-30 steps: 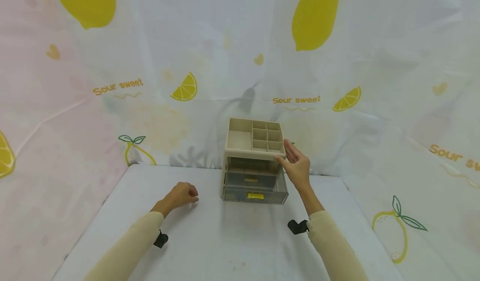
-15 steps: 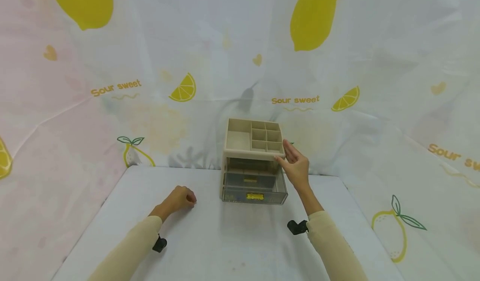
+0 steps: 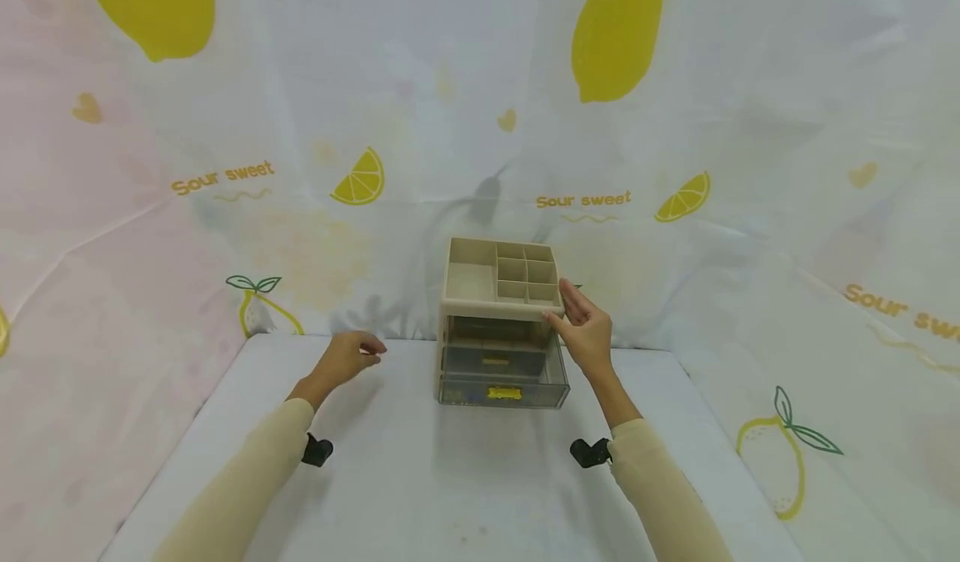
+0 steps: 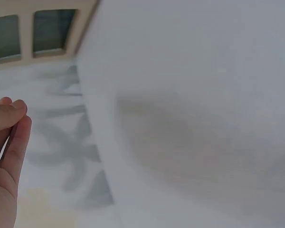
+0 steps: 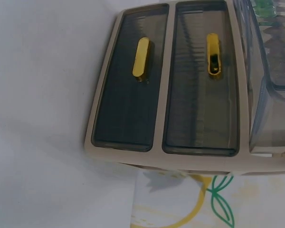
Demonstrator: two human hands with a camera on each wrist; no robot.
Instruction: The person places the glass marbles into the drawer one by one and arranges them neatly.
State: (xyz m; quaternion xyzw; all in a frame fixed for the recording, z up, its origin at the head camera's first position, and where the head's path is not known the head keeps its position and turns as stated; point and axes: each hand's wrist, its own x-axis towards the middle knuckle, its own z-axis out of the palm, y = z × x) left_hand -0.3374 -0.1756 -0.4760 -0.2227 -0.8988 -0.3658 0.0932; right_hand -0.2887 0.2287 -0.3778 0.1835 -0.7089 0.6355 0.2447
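A beige drawer organizer (image 3: 471, 280) with a divided top stands at the back of the table. One see-through smoky drawer (image 3: 465, 393) with a yellow handle (image 3: 504, 393) is pulled out. Two pushed-in drawers (image 5: 123, 109) show in the right wrist view. My right hand (image 3: 588, 337) grips the organizer's front right corner, thumb on the front edge and fingers along the side. Left of the organizer, my left hand (image 3: 345, 358) is above the table with bent fingers, thumb close to the fingertips (image 4: 20, 105). Whether something small lies between them cannot be made out.
A green object (image 5: 264, 6) sits inside the pulled-out drawer. The white tabletop (image 3: 480, 487) runs in front of the organizer. Lemon-printed cloth (image 3: 420, 87) hangs behind and at both sides.
My left hand was low at the table with a tiny clear thing by its fingertips. It has risen away toward the back, and that thing no longer shows. My right hand stays on the organizer.
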